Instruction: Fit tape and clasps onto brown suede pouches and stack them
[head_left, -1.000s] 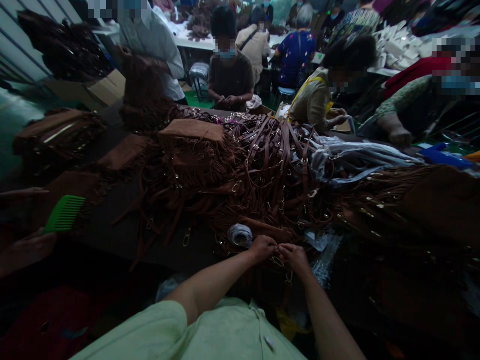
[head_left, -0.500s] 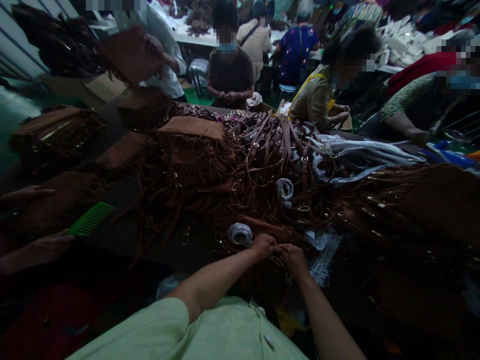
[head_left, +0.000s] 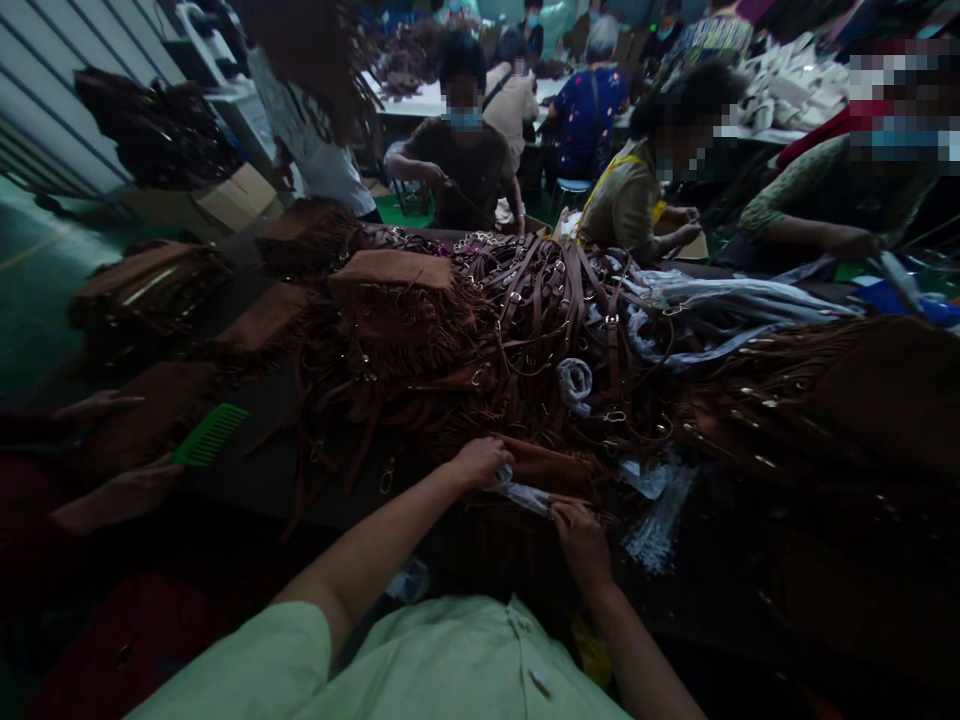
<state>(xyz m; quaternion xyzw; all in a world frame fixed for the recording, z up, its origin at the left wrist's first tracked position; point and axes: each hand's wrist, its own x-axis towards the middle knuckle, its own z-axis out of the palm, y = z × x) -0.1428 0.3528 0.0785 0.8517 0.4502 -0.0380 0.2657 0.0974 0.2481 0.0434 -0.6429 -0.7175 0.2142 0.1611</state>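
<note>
A strap in whitish wrapping (head_left: 529, 497) stretches between my two hands over the near edge of the table. My left hand (head_left: 481, 462) is closed around its rolled end. Lower and to the right, my right hand (head_left: 583, 535) pinches the other end, where some brown shows. Just beyond them lies a brown fringed bag (head_left: 551, 462). Another wrapped strap, rolled into a coil (head_left: 575, 386), rests farther back on the heap of brown straps with metal buckles (head_left: 551, 300). A bundle of thin clear strands (head_left: 660, 520) lies right of my right hand.
At left, a co-worker's hand holds a green comb (head_left: 210, 435) beside a fringed piece (head_left: 154, 400). Stacked fringed bags (head_left: 390, 275) stand mid-table, with more fringed pieces (head_left: 847, 390) at right. Long whitish wrapped straps (head_left: 750, 300) lie behind. Several people work across the table.
My left hand has moved left and up, and the rolled strap is now in it. The strap is drawn out between my hands. At the back left, a co-worker has lifted a brown piece.
</note>
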